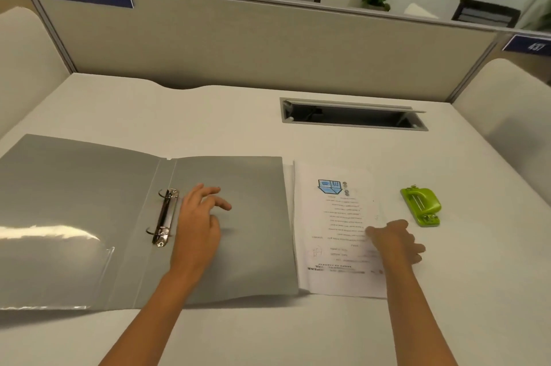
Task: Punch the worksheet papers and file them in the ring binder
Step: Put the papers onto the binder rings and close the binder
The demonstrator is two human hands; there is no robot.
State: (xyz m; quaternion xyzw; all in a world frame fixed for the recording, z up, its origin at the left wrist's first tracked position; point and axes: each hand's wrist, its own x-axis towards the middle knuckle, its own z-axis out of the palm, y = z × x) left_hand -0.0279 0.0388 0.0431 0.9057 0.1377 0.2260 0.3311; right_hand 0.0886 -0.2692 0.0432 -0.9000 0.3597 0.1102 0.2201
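A grey ring binder [74,210] lies wide open on the white desk, its metal ring mechanism [165,218] along the spine. My left hand [199,222] hovers over the binder's right cover beside the rings, fingers spread and relaxed, holding nothing. To the right of the binder lies a stack of printed worksheet papers [331,216], text upside down to me. My right hand [396,242] rests at the stack's right edge with fingers curled; whether it grips the sheets is unclear. A green hole punch [421,205] sits on the desk right of the papers.
An open cable slot [351,115] is set into the desk behind the papers. A grey partition [268,46] with number plates closes the back. Rounded cream side panels [507,103] flank the desk. Bare desk surface [268,333] lies in front of the binder.
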